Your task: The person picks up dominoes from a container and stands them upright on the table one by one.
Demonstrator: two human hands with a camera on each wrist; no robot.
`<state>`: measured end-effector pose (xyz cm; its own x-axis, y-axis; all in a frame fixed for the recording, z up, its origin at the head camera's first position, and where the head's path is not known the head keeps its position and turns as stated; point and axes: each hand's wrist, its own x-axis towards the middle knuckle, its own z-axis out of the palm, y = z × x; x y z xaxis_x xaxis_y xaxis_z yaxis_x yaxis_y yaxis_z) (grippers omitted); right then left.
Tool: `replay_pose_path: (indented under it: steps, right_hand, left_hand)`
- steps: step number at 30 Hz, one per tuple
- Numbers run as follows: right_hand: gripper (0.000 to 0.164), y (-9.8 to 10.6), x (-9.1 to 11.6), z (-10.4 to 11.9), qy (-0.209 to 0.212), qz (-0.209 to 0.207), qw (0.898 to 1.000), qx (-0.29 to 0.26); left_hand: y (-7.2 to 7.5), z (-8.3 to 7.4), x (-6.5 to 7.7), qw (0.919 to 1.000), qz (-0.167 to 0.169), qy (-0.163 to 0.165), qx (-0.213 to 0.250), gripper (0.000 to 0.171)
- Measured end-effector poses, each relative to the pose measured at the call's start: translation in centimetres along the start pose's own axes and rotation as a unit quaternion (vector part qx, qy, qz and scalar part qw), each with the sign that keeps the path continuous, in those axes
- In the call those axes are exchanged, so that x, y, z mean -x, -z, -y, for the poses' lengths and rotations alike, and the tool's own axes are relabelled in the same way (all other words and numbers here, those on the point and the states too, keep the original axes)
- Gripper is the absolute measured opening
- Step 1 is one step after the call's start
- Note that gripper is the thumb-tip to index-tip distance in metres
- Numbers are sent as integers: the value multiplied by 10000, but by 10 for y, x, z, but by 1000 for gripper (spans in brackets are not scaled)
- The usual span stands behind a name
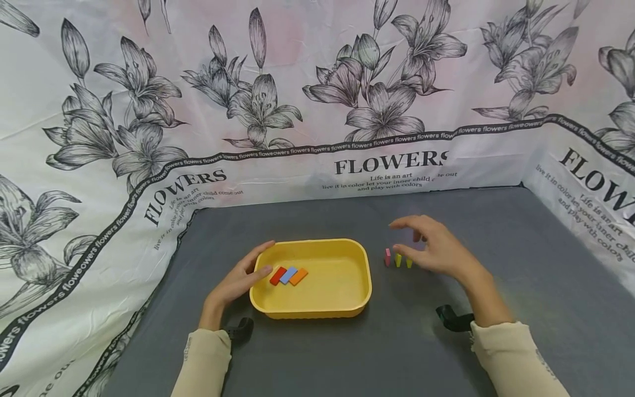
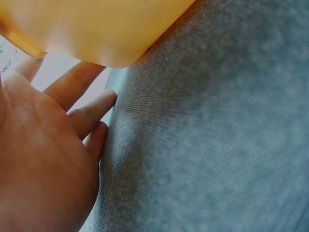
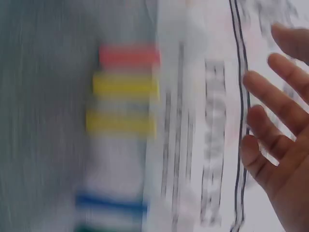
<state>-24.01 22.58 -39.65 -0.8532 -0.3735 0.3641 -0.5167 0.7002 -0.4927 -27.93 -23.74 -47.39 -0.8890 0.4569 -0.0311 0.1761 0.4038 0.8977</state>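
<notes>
The left hand rests on the near-left side of the yellow tray, fingers spread; keeping it steady seems wise. Inside lie a red block, a light blue block and an orange block. The right hand is spread, gripping nothing, near a standing pink block and two yellow blocks. They look easy to tip, so a gentle pinch works best. A blurry dark blue block is near too. The tray's rim stands in the way. Behind hangs flowery cloth.
</notes>
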Motion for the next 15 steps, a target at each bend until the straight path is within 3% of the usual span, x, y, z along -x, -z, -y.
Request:
replay_pose_path:
  steps: [7,15]
  right_hand:
    - [31,-49,-33,48,1050,203,9943,-19]
    - [27,-107,-65,83,1592,1055,9800,567]
  left_hand:
    - [0,1,0,10000,11,-48,36,62]
    - [1,0,-2,10000,-14,14,-14,63]
